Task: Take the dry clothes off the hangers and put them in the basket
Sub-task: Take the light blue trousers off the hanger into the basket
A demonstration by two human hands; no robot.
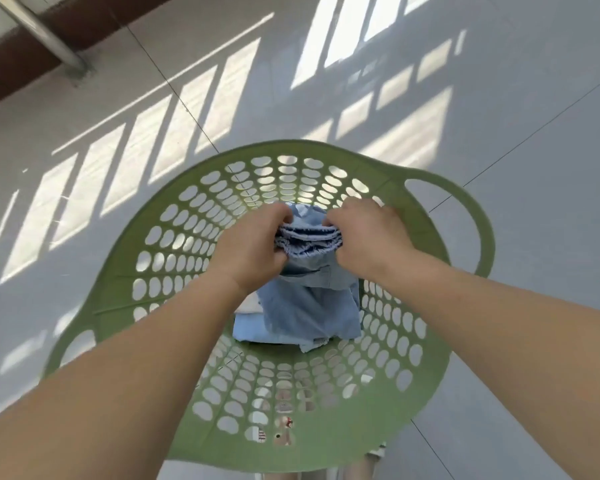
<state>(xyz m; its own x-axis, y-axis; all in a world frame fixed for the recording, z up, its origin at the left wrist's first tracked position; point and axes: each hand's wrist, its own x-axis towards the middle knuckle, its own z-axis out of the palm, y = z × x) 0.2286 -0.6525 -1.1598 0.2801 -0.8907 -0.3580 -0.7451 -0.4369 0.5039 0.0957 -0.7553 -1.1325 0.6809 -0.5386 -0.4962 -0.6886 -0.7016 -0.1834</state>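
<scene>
Over a green perforated laundry basket (174, 237) on a sunlit tiled floor (499, 98), a person's left hand (253, 247) and right hand (368, 237) each grip one end of a folded blue denim garment (309, 299), fingers curled into its bunched waistband, its lower part hanging inside the basket above pale blue clothes (250, 329).
</scene>
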